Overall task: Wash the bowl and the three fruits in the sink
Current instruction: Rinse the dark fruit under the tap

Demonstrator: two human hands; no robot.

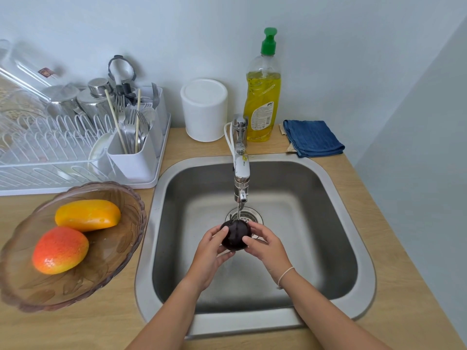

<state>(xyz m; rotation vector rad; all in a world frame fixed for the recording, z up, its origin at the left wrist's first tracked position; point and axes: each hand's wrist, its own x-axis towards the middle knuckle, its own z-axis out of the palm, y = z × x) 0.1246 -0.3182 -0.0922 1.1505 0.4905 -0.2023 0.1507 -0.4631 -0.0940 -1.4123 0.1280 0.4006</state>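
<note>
A: While water runs from the tap (241, 173), where does the dark fruit (235, 234) sit?

B: Over the sink (328, 188) basin, just at 6 o'clock of the drain (249, 215), directly under the thin stream. Both hands grip it: left hand (209, 251) curled on its 9 o'clock side, right hand (267, 245) on its 3 o'clock side, thumbs on top.

A: Remaining fruit?

B: Two in the brown glass bowl (121, 198), which stands on the tabletop (394, 261) at 9 o'clock of the sink. Yellow-orange fruit (88, 214) toward 12 o'clock in the bowl; red-orange fruit (60, 250) toward 6 o'clock, the two touching or nearly so.

A: Surroundings?

B: Dish rack (50, 157) with cutlery at 10 o'clock of the sink. White canister (204, 109) and yellow soap bottle (262, 97) behind the tap. Folded blue cloth (313, 137) at 1 o'clock.
</note>
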